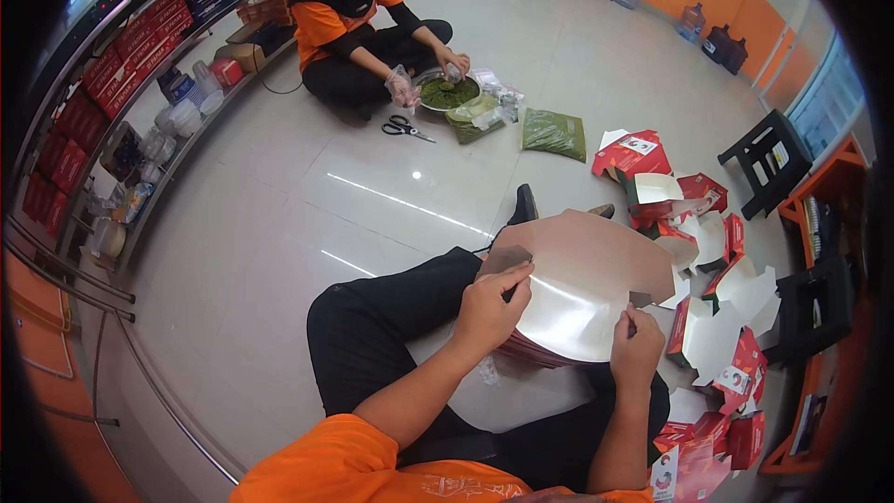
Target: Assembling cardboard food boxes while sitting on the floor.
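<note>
A flat cardboard box blank (pixel 577 303), white and shiny on its inner face, lies on top of a stack of red-edged blanks (pixel 535 350) between my legs. My left hand (pixel 492 307) is closed on the blank's left edge, pinching a flap beside a cut-out. At the right edge, my right hand (pixel 637 346) pinches a small tab with its fingers curled. Folded red-and-white food boxes (pixel 705 333) are piled on the floor to my right, some with lids standing up.
Across from me a person (pixel 349 19) in thin plastic gloves works over a metal bowl of green food (pixel 447 91). Scissors (pixel 406 129) and a green-filled bag (pixel 554 133) lie nearby. Black stools (pixel 769 160) stand right; a loaded shelf (pixel 200 121) runs along the left.
</note>
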Tool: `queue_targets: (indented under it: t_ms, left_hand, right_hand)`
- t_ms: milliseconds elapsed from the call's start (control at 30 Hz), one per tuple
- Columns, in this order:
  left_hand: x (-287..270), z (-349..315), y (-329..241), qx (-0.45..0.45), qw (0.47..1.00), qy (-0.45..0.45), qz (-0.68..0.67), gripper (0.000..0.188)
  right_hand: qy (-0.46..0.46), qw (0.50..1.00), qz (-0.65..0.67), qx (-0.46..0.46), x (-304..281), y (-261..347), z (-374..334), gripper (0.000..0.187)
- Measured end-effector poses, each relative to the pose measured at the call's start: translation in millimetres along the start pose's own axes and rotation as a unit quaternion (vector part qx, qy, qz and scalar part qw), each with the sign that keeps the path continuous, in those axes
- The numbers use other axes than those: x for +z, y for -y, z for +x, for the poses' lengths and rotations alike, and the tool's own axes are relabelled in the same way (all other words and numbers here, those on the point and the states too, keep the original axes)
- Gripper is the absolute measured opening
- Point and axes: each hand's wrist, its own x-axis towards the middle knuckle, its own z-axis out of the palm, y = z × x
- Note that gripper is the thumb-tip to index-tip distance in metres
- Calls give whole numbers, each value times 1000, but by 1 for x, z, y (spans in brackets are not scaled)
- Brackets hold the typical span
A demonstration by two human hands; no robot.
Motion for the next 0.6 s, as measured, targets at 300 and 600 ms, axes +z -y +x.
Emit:
queue_targets:
  t_ms: [300,600]
  left_hand:
    - [0,-8,5,-16,1000,-4,-18,29]
    - [-11,-14,17,-129,991,21,-18,30]
  right_hand:
    - [-1,997,56,48,-4,7,-8,21]
    - [9,997,65,30,4,16,-8,21]
